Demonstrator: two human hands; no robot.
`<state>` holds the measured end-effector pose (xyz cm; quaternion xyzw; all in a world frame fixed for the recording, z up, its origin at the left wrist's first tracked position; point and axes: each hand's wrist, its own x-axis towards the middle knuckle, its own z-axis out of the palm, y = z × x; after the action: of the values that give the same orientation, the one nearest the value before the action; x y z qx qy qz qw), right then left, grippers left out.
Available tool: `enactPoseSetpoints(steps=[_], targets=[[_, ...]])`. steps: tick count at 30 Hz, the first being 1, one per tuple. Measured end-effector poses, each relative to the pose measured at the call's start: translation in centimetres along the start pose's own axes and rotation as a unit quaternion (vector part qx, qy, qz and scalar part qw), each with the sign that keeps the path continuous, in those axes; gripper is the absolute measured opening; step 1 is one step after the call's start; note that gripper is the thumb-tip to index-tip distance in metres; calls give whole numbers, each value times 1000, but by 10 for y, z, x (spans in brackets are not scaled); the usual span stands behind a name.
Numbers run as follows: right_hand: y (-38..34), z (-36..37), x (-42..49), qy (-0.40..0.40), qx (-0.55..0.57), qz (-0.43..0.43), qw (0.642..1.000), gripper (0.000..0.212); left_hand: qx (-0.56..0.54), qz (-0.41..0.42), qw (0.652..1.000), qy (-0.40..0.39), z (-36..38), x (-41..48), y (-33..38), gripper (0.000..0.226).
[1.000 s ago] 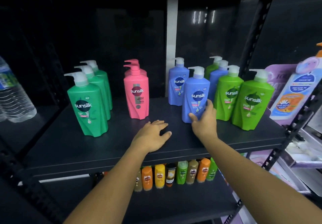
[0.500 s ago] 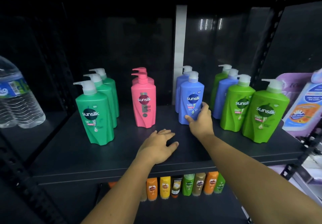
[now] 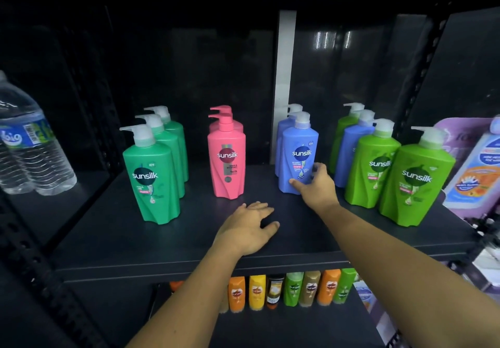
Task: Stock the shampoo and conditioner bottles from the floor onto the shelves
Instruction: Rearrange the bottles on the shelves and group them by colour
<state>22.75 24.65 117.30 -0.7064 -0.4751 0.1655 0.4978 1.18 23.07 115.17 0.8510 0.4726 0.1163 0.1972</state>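
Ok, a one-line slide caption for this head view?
Right hand holds the front blue bottle on the shelf; left hand rests on the shelf beside it.

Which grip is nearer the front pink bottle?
Left. The left grip rests on the shelf just before the front pink bottle; the right grip holds the front blue bottle, farther right.

We see the right hand (image 3: 317, 189) has slid the front blue bottle (image 3: 299, 155) left and back, before the second blue bottle (image 3: 282, 133)
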Motion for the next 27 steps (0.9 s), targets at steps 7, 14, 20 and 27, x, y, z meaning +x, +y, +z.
enactPoseSetpoints(steps=[7, 14, 20, 27], targets=[[17, -26, -30, -87, -151, -79, 982, 59, 4, 4, 1000, -2, 1, -1, -1, 58], [51, -78, -61, -222, -336, -158, 902, 63, 51, 32, 998, 1, -1, -5, 7, 58], [72, -124, -60, -212, -354, -130, 901, 69, 59, 59, 996, -13, 0, -4, 17, 55], [88, -127, -59, -167, -369, -155, 901, 69, -34, 156, 986, 57, 9, 41, 96, 54]])
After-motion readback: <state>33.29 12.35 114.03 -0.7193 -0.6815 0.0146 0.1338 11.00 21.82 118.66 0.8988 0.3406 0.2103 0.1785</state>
